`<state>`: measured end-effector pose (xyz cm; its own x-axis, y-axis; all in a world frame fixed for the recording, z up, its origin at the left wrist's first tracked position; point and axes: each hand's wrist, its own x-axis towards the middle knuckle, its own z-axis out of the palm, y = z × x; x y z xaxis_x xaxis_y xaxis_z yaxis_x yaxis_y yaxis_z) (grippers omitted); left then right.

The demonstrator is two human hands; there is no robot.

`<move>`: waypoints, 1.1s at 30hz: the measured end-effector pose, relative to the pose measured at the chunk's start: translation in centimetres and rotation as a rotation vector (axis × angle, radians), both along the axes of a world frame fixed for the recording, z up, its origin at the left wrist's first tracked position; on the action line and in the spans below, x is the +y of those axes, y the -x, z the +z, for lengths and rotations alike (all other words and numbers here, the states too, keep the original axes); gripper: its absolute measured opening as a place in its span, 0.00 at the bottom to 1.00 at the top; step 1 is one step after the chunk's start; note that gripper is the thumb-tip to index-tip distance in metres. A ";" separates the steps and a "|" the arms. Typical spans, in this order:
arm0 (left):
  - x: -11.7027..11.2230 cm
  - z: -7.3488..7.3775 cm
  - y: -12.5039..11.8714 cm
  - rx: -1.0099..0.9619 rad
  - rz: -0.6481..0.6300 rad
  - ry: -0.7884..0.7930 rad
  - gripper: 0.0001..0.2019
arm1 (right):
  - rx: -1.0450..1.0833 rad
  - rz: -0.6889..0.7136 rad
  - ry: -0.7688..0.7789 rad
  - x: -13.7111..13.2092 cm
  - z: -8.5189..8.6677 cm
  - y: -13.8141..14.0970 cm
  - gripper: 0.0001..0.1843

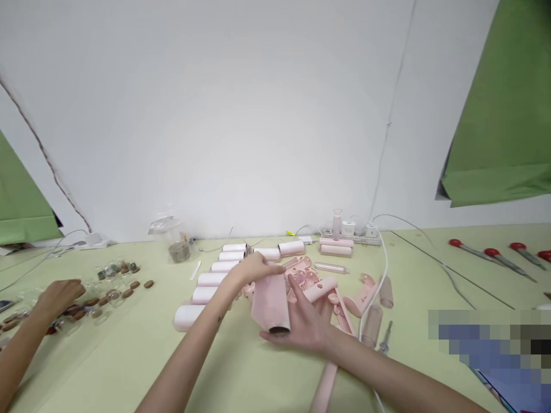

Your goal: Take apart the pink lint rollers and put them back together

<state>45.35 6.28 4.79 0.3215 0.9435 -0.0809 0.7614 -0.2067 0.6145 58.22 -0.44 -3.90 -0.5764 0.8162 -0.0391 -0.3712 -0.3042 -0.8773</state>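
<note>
- Holding a pink tube (pixel 270 301) above the bench (pixel 142 367), two hands meet in the middle.
- The left hand (pixel 255 268) has its grip pinched on the tube's far end.
- The right hand (pixel 307 326) has its grip spread wide, with fingers under the near end and the thumb up beside it.
- The tube's dark hole points this way.
- Just behind the tube is a messy pile of pink plastic parts (pixel 301 275).
- To the left, pale tubes (pixel 189 317) lie in a row.
- Far left, another person's hand (pixel 60 297) is over small brown round pieces (pixel 103 300).
</note>
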 end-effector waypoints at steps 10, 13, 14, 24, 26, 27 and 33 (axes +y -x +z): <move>-2.8 0.1 4.2 -0.221 0.128 -0.030 0.23 | 0.382 0.148 0.651 0.7 0.1 -0.3 0.20; -5.1 -3.0 6.0 -0.533 0.296 -0.202 0.23 | 0.442 0.038 0.757 0.5 0.6 -0.5 0.12; -6.1 -4.5 6.4 -0.639 0.366 -0.244 0.24 | 0.447 -0.007 0.792 0.5 0.8 -0.6 0.10; -12.3 -12.6 5.0 -0.319 0.412 -0.673 0.28 | 0.367 -0.183 0.736 0.2 2.2 -0.7 0.10; -11.9 -11.0 3.3 -0.150 0.175 -0.812 0.28 | 0.315 -0.200 0.690 0.0 2.4 -0.6 0.09; -11.5 -10.1 2.3 -0.096 0.035 -0.829 0.27 | 0.294 -0.209 0.668 0.0 2.4 -0.7 0.09; -8.5 -7.7 -1.6 -0.153 -0.459 -0.909 0.15 | 0.211 -0.246 0.561 0.2 2.1 -0.9 0.17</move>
<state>46.95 -2.23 -2.94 0.6132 0.4113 0.6744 0.4182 -0.8933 0.1646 59.15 -0.22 -1.83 -0.4167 0.8142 -0.4043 -0.6357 -0.5789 -0.5106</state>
